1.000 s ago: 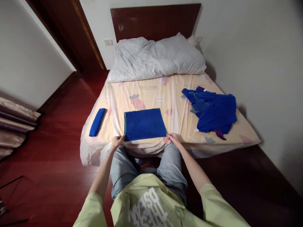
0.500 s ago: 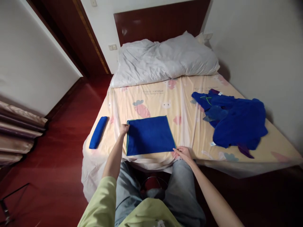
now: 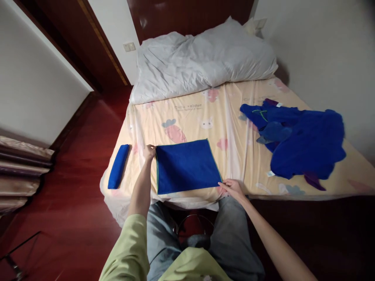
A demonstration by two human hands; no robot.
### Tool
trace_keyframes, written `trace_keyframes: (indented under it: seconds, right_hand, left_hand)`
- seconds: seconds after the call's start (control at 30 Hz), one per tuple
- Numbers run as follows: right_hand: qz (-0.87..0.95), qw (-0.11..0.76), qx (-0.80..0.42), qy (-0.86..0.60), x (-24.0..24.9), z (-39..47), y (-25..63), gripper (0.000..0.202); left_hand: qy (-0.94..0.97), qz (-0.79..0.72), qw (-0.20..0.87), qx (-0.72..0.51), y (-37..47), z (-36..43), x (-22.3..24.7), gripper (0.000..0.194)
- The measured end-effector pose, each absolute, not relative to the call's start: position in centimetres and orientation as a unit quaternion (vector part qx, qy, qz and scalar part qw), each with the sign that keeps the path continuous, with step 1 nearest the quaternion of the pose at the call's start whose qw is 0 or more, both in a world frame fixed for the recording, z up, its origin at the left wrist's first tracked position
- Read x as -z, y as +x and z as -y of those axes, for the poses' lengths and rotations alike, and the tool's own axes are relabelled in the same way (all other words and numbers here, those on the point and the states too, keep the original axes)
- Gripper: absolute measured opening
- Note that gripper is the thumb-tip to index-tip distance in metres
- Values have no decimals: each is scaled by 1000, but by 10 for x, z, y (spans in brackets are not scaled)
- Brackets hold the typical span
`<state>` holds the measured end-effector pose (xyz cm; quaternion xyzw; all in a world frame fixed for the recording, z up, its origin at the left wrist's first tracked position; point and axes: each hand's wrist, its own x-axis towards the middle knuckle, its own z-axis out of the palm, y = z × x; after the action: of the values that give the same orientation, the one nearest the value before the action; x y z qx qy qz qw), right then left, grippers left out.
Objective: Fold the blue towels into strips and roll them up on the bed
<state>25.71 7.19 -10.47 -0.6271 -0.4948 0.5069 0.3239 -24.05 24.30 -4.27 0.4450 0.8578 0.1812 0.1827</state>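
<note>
A blue cloth with green edging lies flat as a rectangle near the front edge of the bed. At its far left corner, my left hand pinches the fabric between thumb and finger. My right hand is closed on the near right corner. A narrow folded blue cloth rests on the bed's left side. On the right lies a loose pile of blue cloths with purple parts and white tags.
A patterned sheet covers the bed. Behind it, a bulky white quilt lies against the dark headboard. Curtains hang at the left, and a thin black stand is at the lower left.
The view has shifted slightly. My left hand has moved a little outward at the far left corner, while my right hand remains at the near right corner. The cloth stays flat.
</note>
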Motion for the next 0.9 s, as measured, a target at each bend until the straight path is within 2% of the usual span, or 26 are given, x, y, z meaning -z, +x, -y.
trace_keyframes:
  seconds: [0.13,0.23,0.37,0.47,0.6,0.9]
  right_hand:
    - [502,321,-505,-625,101,-72,258,73]
    - [497,320,-506,-627,97,-72,257,74]
    - [467,317,-526,-636,96,-72,254,75]
    - [464,314,-534,-634,97,-71,254,69]
    - [471,320,-524,-634,95,-72,255,63]
    - [492,350,-489,-630,99,-69,251,52]
  left_hand:
    - [449,-859,172,-176,-233,-236,37,26]
    - [478,-844,160,-186,-210,-210,40,35]
    - [662,-713,113,-201,-161,-143,54,48]
    - [755,-625,104,-169,-133,-93,71,57]
    - [737,-651,94,-157,-128,-58,87,65]
    - [664,-719,88,-186,-152,-44,88,70]
